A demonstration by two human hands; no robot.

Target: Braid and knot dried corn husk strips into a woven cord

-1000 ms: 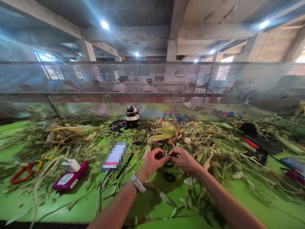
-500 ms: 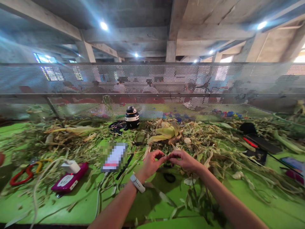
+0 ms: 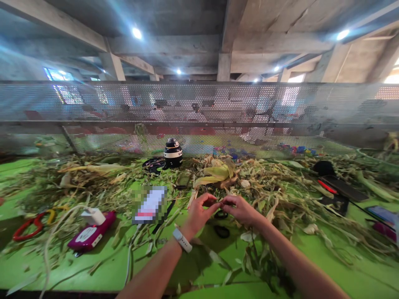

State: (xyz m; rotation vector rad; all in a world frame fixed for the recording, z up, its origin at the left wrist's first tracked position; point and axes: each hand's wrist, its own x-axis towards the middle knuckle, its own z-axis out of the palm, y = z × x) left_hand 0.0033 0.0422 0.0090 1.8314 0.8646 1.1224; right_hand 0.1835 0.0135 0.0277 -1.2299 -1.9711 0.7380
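Observation:
My left hand [image 3: 200, 212] and my right hand [image 3: 239, 210] meet at their fingertips over the green table [image 3: 205, 253]. Thumb and fingers are pinched together on both; whatever lies between them is too small to make out. Just below the fingers, two black loops [image 3: 222, 231] that look like scissor handles rest on the table, partly hidden by my right hand. Beyond my hands lies a bunch of yellow-green husk-like leaves [image 3: 216, 174] on a heap of dry leaf strips [image 3: 268, 182]. A white band [image 3: 182, 240] circles my left wrist.
To the left are a phone [image 3: 151, 205] on a cable, a magenta power bank [image 3: 92, 232] with a white plug, and red-handled scissors [image 3: 29, 228]. A black-and-white jar [image 3: 173, 153] stands before the perforated metal screen [image 3: 199, 99]. Dark phone-like objects [image 3: 346, 187] lie at right.
Both hands stay nearly in place, fingertips still together, with a very slight shift. More of the upper black loop shows beneath the fingers. At the far left edge, a partly seen hand has drawn back.

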